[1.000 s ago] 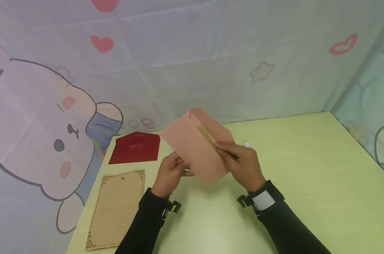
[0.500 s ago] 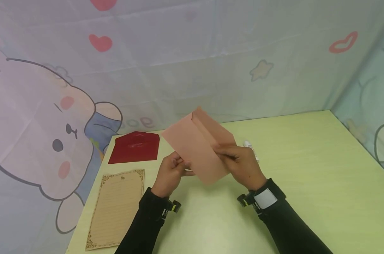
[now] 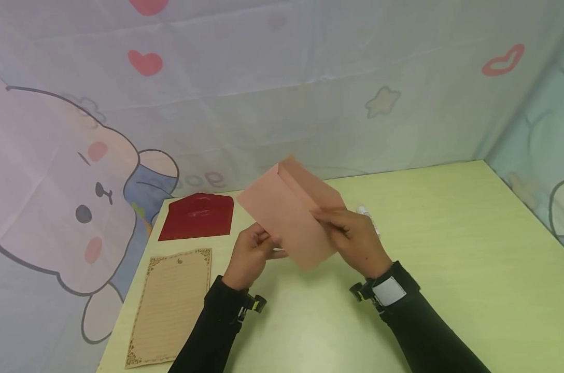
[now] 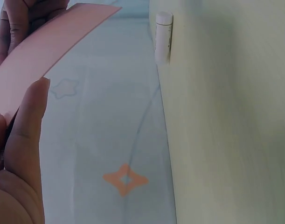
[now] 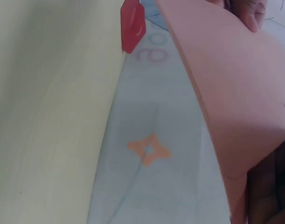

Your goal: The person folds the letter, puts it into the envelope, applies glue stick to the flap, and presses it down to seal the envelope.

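Observation:
A pink envelope [image 3: 286, 215] is held tilted above the table in the head view, its flap raised on the upper right side. My left hand [image 3: 250, 254] pinches the lower left edge between thumb and fingers. At the opening beside the flap, my right hand [image 3: 360, 242] grips the envelope's right side; some of its fingertips are hidden. In the left wrist view, the left thumb [image 4: 28, 126] lies along the pink envelope's edge. The right wrist view shows the envelope [image 5: 231, 79] close up, with left fingertips at its top.
A red envelope [image 3: 198, 217] lies at the table's back left. In front of it is a lined tan letter sheet [image 3: 172, 305] with an ornate border. A white capped tube [image 3: 368, 220] lies behind my right hand. A printed cloth [image 3: 263, 103] hangs behind the table.
A yellowish paper strip that showed in the pink envelope's opening one second ago is out of sight now. My right hand has shifted slightly; the left stays in place.

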A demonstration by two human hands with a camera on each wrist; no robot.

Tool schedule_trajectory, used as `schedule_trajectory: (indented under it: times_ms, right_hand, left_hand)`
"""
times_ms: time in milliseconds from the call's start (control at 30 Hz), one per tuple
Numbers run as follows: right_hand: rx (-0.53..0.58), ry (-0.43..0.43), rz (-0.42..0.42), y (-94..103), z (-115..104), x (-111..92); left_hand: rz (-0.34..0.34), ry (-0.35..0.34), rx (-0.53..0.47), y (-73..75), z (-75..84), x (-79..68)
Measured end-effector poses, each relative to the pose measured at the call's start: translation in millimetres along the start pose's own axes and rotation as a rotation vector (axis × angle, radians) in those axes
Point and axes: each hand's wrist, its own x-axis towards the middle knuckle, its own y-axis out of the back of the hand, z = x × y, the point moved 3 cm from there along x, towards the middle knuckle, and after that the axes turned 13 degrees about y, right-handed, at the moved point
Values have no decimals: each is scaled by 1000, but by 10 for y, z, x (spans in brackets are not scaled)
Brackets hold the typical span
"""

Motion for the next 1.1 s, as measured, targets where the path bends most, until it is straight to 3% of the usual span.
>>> schedule_trajectory:
  times_ms: [133,233,367,500,600,667,767,967,1100]
  right_hand:
    - [-76,69,90,11,11,13]
    - [-90,26,183,37,24,9]
    - [-33,-178,237,42,70,-24]
    - [233,-446,168,-48,128,-87]
    - [425,-568,95,-155,146,-135]
    - [475,-589,59,-179,151,-154]
    - [459,-581,24,-176,150,-178]
    - [375,-560,-15,-38,229,-270]
    - [319,-562,-23,99,338,-338]
  left_hand:
    - [-12,-9,-36,25,-8,6]
    - [2,-22,-64,53,-9,7]
    - [6,-50,-128,64,-10,7]
    - [-31,-89,-205,27,-5,-8]
    - [-39,-95,-238,-3,-18,-19]
    - [-30,-84,-246,-19,-16,-5]
    - [11,-49,-254,29,-36,-21]
    - [139,5,-306,277,-112,-122]
    - [188,26,-309,405,-176,-151]
